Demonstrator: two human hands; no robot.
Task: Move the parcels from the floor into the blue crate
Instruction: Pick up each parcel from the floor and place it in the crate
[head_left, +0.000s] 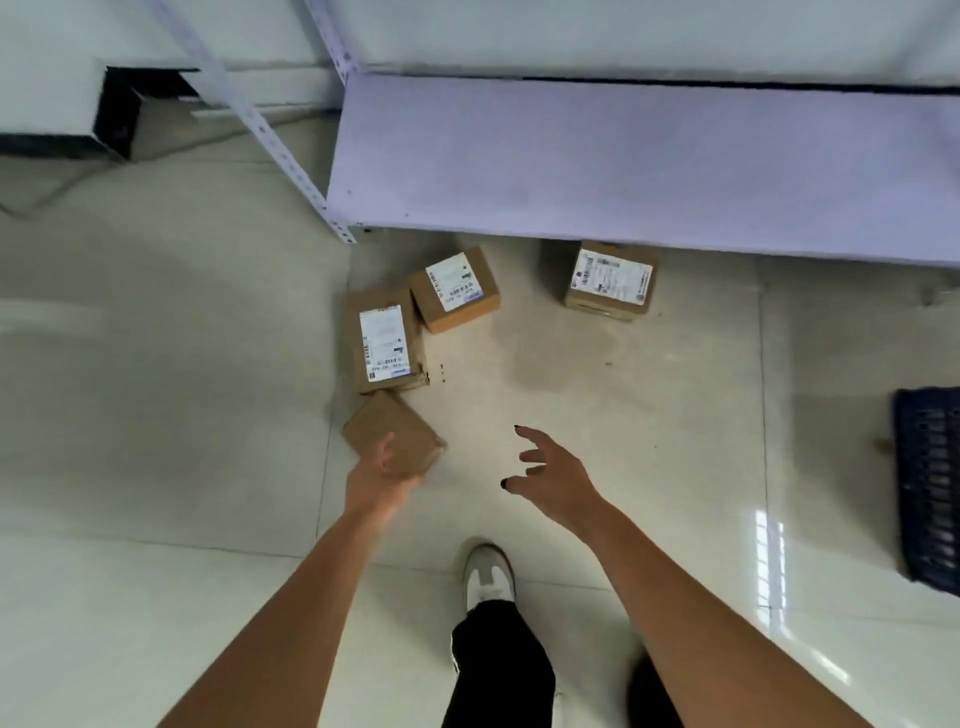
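Floor: glossy pale tiles (156, 415), four parcels near shelf (623, 156)
Left hand (382, 475): gripping plain parcel (392, 434) one-handed; could slip
Right hand (553, 475): spread, holding nothing
Blue crate (930, 493): far right, well apart; long carry risks a drop

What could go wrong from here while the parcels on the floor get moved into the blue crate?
The left hand takes the plain brown cardboard parcel alone, the right hand open and apart, so it may slip. The blue slatted plastic crate sits far right, so the carry is long. The labelled cardboard box under the pale grey shelf could be missed, or the shelf board bumped.
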